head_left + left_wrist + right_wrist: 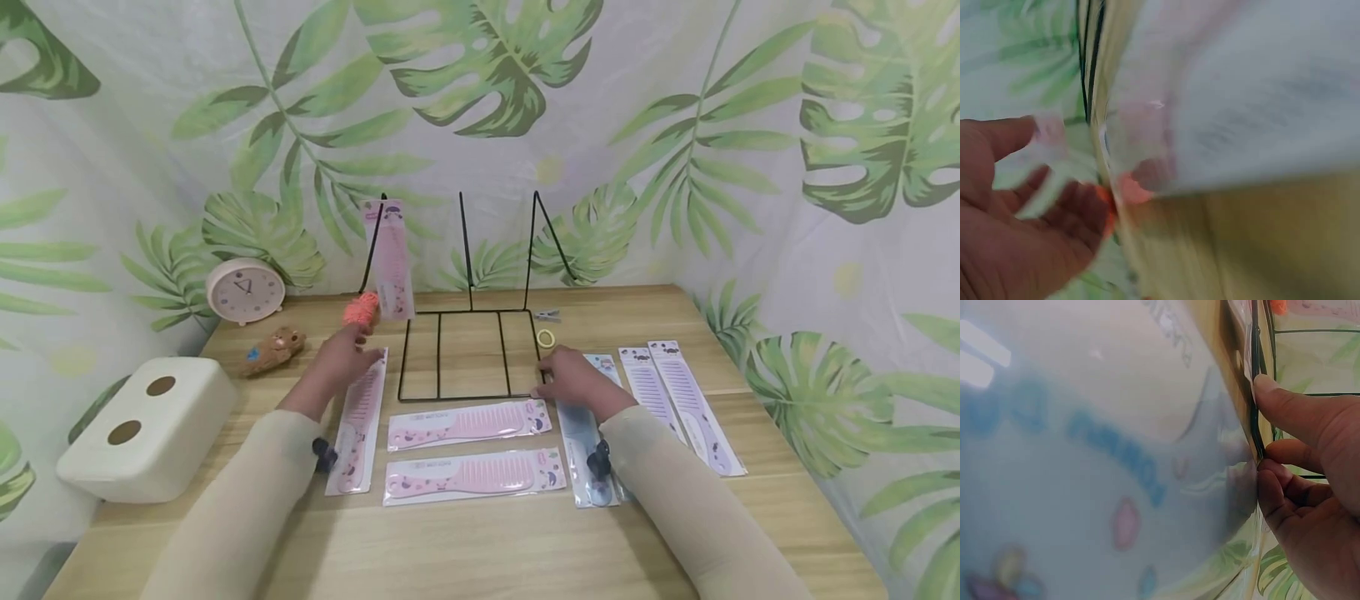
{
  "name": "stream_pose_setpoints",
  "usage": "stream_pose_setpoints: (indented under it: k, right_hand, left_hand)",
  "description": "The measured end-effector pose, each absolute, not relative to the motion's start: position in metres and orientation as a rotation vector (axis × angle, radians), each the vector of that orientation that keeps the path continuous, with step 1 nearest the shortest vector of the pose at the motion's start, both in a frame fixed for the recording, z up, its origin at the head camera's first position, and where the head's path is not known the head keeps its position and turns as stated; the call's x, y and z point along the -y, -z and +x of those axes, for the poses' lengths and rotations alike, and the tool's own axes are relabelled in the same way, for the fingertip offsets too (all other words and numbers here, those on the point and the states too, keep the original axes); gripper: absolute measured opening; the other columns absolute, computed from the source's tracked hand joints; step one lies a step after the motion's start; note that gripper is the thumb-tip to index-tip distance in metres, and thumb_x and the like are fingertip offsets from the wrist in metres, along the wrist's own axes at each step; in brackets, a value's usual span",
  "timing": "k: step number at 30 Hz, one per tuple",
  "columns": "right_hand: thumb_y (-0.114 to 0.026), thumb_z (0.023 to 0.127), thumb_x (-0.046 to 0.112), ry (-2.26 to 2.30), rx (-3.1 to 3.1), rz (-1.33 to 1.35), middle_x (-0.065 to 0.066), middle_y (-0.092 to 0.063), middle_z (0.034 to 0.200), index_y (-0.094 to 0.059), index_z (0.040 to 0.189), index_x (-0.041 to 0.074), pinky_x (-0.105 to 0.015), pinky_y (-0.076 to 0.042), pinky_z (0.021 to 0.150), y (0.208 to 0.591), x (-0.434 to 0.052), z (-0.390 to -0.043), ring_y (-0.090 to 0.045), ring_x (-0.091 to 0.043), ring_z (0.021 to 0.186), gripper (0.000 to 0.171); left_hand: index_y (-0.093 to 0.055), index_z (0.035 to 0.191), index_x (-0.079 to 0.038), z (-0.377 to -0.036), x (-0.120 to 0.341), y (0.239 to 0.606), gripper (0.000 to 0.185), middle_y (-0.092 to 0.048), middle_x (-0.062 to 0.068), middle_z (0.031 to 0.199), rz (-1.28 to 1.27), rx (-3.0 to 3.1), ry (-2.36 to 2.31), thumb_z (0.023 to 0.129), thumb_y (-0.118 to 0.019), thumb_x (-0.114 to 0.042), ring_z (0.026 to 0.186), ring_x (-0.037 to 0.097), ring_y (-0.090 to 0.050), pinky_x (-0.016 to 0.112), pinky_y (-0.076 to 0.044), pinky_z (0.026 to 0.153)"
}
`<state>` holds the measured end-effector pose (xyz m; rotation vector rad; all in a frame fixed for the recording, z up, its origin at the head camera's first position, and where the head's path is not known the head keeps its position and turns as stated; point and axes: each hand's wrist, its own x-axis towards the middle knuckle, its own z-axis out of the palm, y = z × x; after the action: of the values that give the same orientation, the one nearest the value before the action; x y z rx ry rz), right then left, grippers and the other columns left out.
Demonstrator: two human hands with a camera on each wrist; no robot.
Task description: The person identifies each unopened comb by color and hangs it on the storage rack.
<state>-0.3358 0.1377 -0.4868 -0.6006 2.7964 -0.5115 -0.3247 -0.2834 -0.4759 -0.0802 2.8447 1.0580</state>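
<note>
A black wire rack (439, 354) lies with its base on the wooden table, its prongs rising at the back. My right hand (581, 381) holds the wire at the rack's front right corner between thumb and fingers, above a blue packaged comb (581, 442). With fingers spread and relaxed, my left hand (341, 362) reaches past a pink packaged comb (362, 417), its fingertips right at an orange yarn bundle (362, 308). Another pink packaged comb (392, 258) hangs upright at the rack's left prong. In the left wrist view, nothing lies between the left thumb (1013, 134) and fingers.
Two pink packaged combs (480, 475) lie crosswise before the rack; two purple ones (693, 408) lie at the right. A clip (547, 316) and a yellow ring (545, 338) lie beside the rack. A clock (246, 290), brown plush toy (273, 352) and white box (187, 408) stand left.
</note>
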Motion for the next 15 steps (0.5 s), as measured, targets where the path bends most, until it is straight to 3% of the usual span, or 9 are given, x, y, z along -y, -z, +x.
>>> stream_pose_setpoints:
  k: [5, 7, 12, 15]
  right_hand:
    - [-0.083, 0.099, 0.029, 0.49, -2.796, -0.602, -0.023, -0.07, 0.138, -0.069, 0.143, -0.001, -0.052, -0.056, 0.109, 0.485, -0.137, -0.336, -0.066, -0.033, 0.123, 0.055]
    - [-0.083, 0.099, 0.029, 0.494, -2.796, -0.587, -0.023, -0.069, 0.141, -0.069, 0.143, -0.001, -0.053, -0.055, 0.112, 0.484, -0.137, -0.337, -0.065, -0.035, 0.128, 0.055]
    - [-0.083, 0.1, 0.03, 0.508, -2.775, -0.554, -0.025, -0.066, 0.147, -0.067, 0.146, -0.002, -0.053, -0.054, 0.113, 0.485, -0.136, -0.337, -0.064, -0.036, 0.133, 0.058]
    - [-0.083, 0.1, 0.031, 0.508, -2.768, -0.55, -0.024, -0.067, 0.146, -0.067, 0.146, -0.002, -0.052, -0.055, 0.109, 0.488, -0.136, -0.338, -0.065, -0.033, 0.125, 0.059]
  left_hand:
    - [-0.027, 0.156, 0.021, -0.286, 0.273, 0.472, 0.104, -0.045, 0.048, 0.144, -0.242, -2.798, -0.672, 0.1, -0.073, -0.054, 0.133, 0.061, -0.052, 0.07, -0.049, 0.112]
    - [-0.022, 0.155, 0.024, -0.274, 0.268, 0.469, 0.112, -0.044, 0.05, 0.142, -0.294, -2.769, -0.608, 0.097, -0.075, -0.056, 0.131, 0.062, -0.052, 0.07, -0.05, 0.11]
    - [-0.025, 0.15, 0.028, -0.252, 0.26, 0.468, 0.104, -0.051, 0.046, 0.126, -0.309, -2.772, -0.459, 0.096, -0.08, -0.042, 0.115, 0.056, -0.057, 0.066, -0.055, 0.098]
    - [-0.031, 0.145, 0.026, -0.246, 0.259, 0.47, 0.095, -0.054, 0.042, 0.118, -0.316, -2.775, -0.42, 0.095, -0.082, -0.036, 0.106, 0.05, -0.058, 0.061, -0.056, 0.089]
